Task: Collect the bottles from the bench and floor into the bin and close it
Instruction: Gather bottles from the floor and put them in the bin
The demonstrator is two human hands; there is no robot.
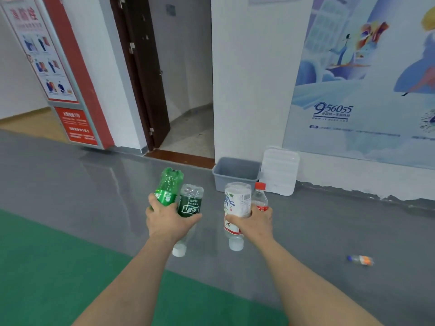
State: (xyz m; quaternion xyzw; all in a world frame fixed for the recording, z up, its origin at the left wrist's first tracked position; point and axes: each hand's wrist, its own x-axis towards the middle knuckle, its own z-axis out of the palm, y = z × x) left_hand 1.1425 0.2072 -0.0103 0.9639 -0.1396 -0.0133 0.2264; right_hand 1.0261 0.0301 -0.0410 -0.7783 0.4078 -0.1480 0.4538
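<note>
Bottles first: four are being carried out in front over the grey floor, two per hand. The left hand is wrapped around a green bottle and a clear bottle with a dark green label, both upside down. The green one's neck is hidden behind the hand. The dark label has white Chinese characters I can't really read. The right hand grips a white-label bottle, also upside down with its white cap poking out below, plus an upright red-capped bottle. The white label shows a barcode, some blue script and a red band. The red-capped one's label is mostly covered by fingers, so no brand. A fifth small bottle lies on the floor off to the right, too blurry for more than a blue end and an orange label. The grey bin sits open on the floor against the white wall, next to the doorway. Its white lid is propped against the wall just beside it. Only the bin's inner walls show, so I can't tell what's in it. The poster reads "956055", with the smaller print below too fuzzy. The red stand on the left is cut off at the top, text unreadable.
</note>
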